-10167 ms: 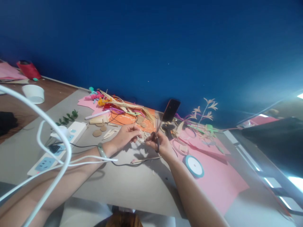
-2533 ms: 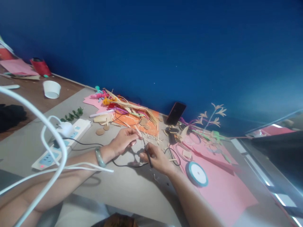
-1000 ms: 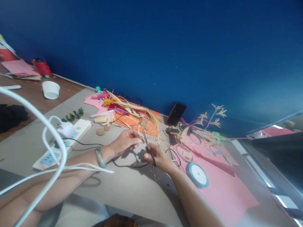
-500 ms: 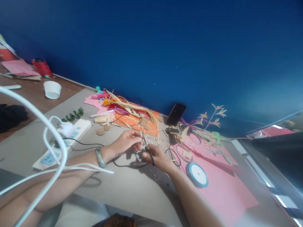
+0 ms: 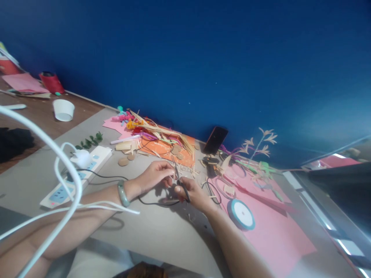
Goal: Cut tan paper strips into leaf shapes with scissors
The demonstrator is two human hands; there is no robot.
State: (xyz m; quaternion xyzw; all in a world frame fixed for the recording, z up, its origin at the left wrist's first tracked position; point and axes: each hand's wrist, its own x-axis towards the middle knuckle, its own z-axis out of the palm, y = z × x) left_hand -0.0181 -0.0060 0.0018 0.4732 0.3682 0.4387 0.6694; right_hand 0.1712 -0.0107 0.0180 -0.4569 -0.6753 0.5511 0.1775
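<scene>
Scissors (image 5: 178, 180) have swung from near the phone (image 5: 216, 139) to my left hand (image 5: 155, 175). Cutting appears under way—scraps (image 5: 193, 170) lie beyond; remainder indeterminable. Tabletop (image 5: 145, 231) count: one power strip (image 5: 100, 156), one phone, one spool (image 5: 242, 214). My right hand (image 5: 194, 194) grips the scissors—one pair. Two tan discs (image 5: 123, 161) near the strip; one pale sliver (image 5: 174, 177), seemingly pinched left-handed.

Near tabletop (image 5: 156, 231) gives passage; beyond the scissors (image 5: 178, 180), straw pile (image 5: 153, 128) and phone (image 5: 216, 139) obstruct.

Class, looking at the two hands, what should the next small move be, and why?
Probably a small, careful snip: the right hand holds the scissors close beside the left hand, which seems to pinch a pale piece, though its exact shape is too fine to make out.
</scene>
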